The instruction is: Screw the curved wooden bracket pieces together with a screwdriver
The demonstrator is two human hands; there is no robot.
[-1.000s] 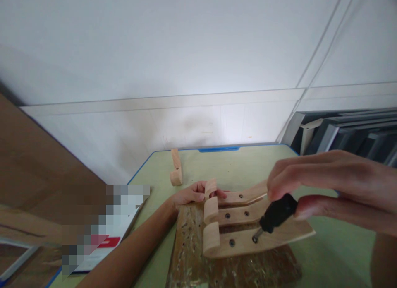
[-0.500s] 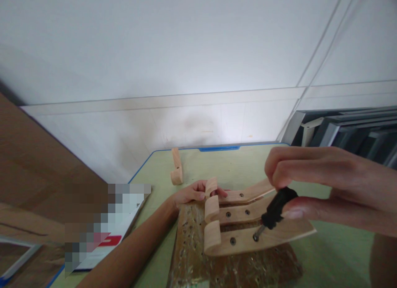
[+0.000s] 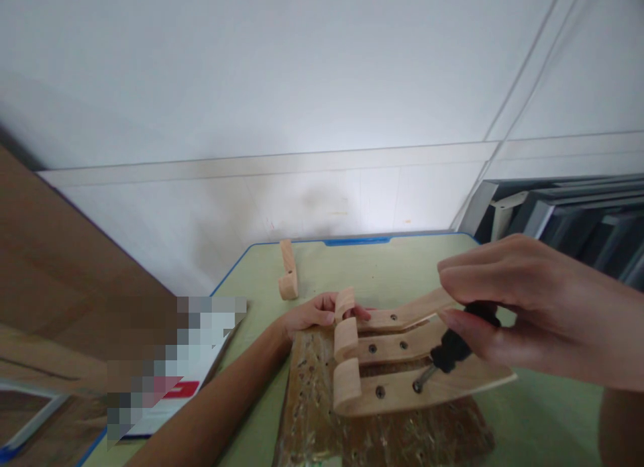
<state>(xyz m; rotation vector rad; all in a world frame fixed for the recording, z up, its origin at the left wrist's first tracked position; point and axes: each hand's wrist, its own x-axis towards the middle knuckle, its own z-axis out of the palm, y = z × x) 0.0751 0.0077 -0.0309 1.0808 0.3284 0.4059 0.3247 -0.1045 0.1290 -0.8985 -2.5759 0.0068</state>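
My right hand point(image 3: 523, 306) grips the black handle of a small screwdriver point(image 3: 450, 351), whose tip sits on a screw in the nearest of three curved wooden hook pieces point(image 3: 397, 390). These pieces lie side by side on a rough chipboard base point(image 3: 372, 440). At the far-left end of the hooks, my left hand point(image 3: 312, 313) pinches the curled end of the farthest hook and steadies the assembly.
One loose wooden hook point(image 3: 288, 279) lies near the far edge of the green, blue-rimmed table point(image 3: 352, 266). A printed paper point(image 3: 171, 393) lies at the table's left edge. A brown board leans at the left, and dark stacked frames point(image 3: 568, 205) stand at the right.
My right hand has shifted its fingers round the screwdriver handle, turning it on the same screw. The left hand has stayed where it was.
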